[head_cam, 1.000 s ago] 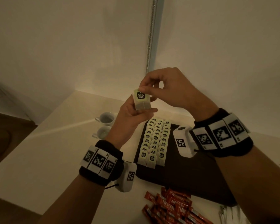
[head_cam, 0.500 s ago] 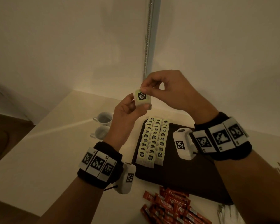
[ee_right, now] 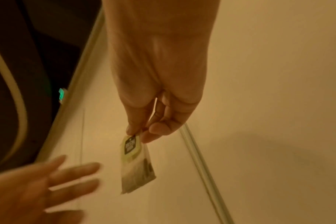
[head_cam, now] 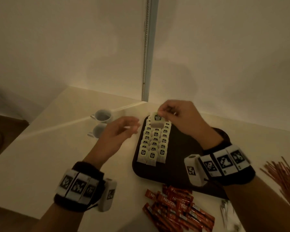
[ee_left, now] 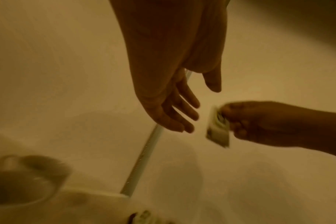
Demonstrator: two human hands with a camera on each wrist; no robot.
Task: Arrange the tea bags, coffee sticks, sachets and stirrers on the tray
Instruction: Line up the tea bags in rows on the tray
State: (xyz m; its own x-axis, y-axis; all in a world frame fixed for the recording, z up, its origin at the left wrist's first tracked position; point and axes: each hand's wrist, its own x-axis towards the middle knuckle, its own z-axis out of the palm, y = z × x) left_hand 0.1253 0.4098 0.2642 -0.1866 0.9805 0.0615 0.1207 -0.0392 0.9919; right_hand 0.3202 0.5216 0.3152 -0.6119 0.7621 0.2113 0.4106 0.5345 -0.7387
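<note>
At the far end of the tray (head_cam: 182, 164), the right hand (head_cam: 179, 116) holds one tea bag (head_cam: 156, 120) by its top edge, pinched between thumb and fingertips; the bag hangs just above the last places of the three rows of tea bags (head_cam: 153, 143) that already stand on the tray. The left hand (head_cam: 119, 131) is beside the tray, its grip wide, fingers spread and holding nothing. The coffee sticks (head_cam: 176, 208) lie in a loose heap on the table (head_cam: 40, 156) near the front edge of the tray, and the stirrers (head_cam: 281, 178) lie at the right, so these are not arranged yet. I think the risk is now in the lowering: the bags in the rows lean closely one on another, and if the hanging bag or the fingers push the back ones, several could fall like dominoes. The thin pinch can also let the bag turn, so it lands crooked. The two cups (head_cam: 100, 123) stand near the left hand and could be knocked.
</note>
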